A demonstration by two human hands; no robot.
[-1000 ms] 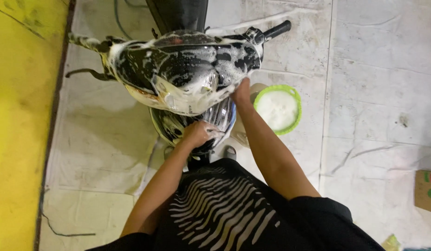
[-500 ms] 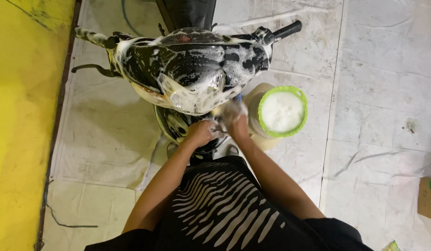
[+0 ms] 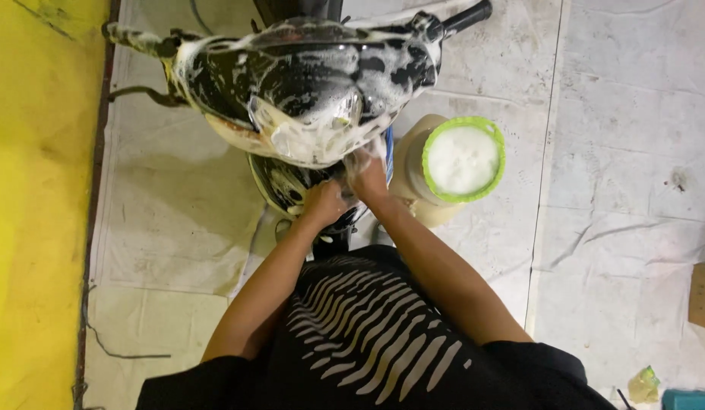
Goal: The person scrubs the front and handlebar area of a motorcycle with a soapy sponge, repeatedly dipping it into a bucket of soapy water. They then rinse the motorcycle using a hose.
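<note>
Both hands (image 3: 345, 190) pressed on soapy motorbike (image 3: 307, 91) front; grip unclear; handlebars span left-right.

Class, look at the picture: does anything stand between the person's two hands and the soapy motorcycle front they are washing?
Nothing visible does. The left hand and right hand are already against the foam-covered motorcycle, under its front cowl. The green-rimmed bucket of suds stands off to the right, clear of both hands.
</note>
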